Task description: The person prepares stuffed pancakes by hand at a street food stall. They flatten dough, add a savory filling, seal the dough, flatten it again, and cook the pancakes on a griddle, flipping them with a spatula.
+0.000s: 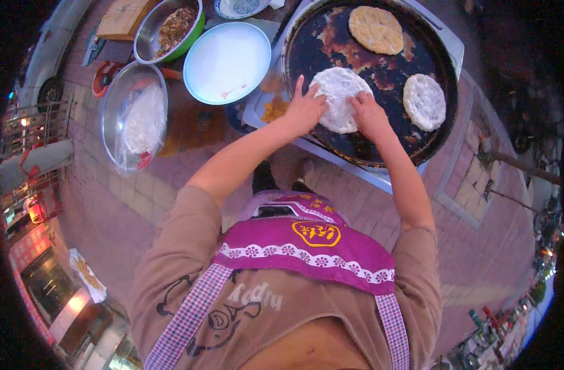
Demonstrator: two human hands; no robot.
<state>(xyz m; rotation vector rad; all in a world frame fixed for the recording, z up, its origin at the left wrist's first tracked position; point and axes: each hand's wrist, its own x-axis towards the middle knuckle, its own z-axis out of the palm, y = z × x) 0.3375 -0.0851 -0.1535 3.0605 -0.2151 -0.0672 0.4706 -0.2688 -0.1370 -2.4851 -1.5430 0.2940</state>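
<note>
A pale, flattened round of dough lies on a large, round, dark griddle. With fingers spread, my left hand touches the dough's left edge. My right hand has its fingertips on the right edge of the same round. Whether the fingers pinch the rim or only press on it is hard to tell. Farther right on the griddle sits a smaller pale round. A browned flatbread is near the griddle's far side.
Left of the griddle are a pale round tray, a green-sided metal bowl with minced filling, and a metal basin holding dough under plastic. A wooden box stands behind. Brick paving surrounds me.
</note>
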